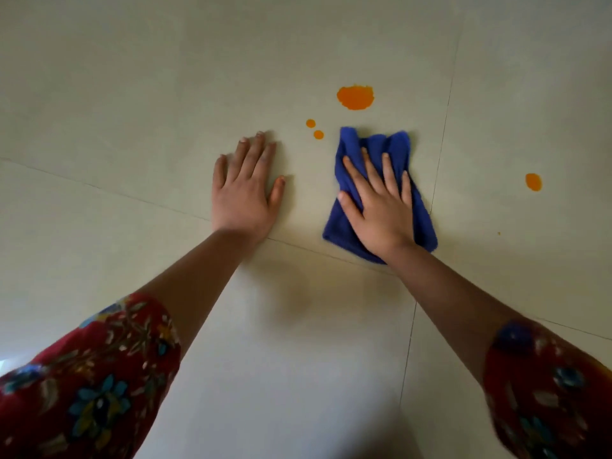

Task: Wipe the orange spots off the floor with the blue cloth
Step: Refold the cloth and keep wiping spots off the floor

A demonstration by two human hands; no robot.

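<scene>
A folded blue cloth lies on the pale tiled floor. My right hand presses flat on it with straight, spread fingers. My left hand rests flat on the bare floor to the cloth's left. A large orange spot sits just beyond the cloth's far edge. Two small orange spots lie between my left hand and the cloth's far corner. Another orange spot lies well to the right of the cloth.
Tile joints run across the floor, one passing under my wrists and one running away to the right of the cloth. A tiny speck lies right of the cloth. My red flowered sleeves fill the lower corners.
</scene>
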